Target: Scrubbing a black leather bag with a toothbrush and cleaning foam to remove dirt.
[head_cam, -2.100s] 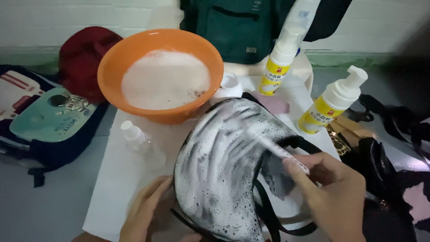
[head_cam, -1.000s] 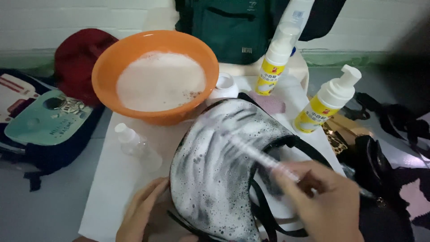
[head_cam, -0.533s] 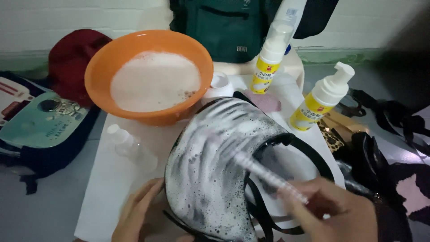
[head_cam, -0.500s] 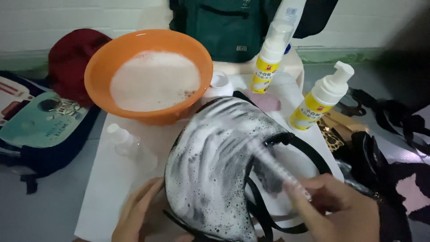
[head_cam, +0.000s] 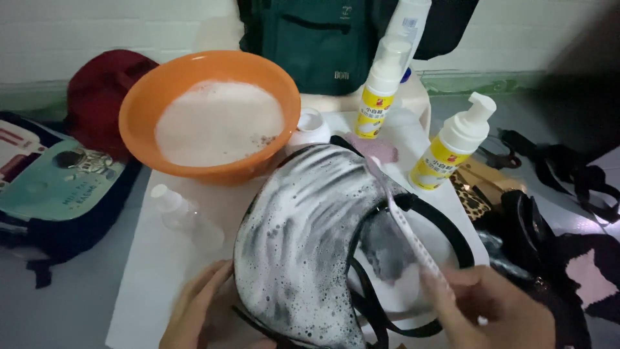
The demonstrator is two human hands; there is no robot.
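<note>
Right hand: fingers pinching a white brush.
Left hand: spread flat, pressing the edge of the soapy black bag — between both hands.
Beyond the hands: orange bowl of suds.

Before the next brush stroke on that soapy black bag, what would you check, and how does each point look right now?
1. Left hand steadies the black bag: ok.
2. Right hand grips the brush: ok.
3. Bristles touch the bag: cannot tell.
4. Foam covers the bag: ok.
5. Orange basin holds suds: ok.
6. Pump bottle stands upright, apart from the brush: ok.
</note>
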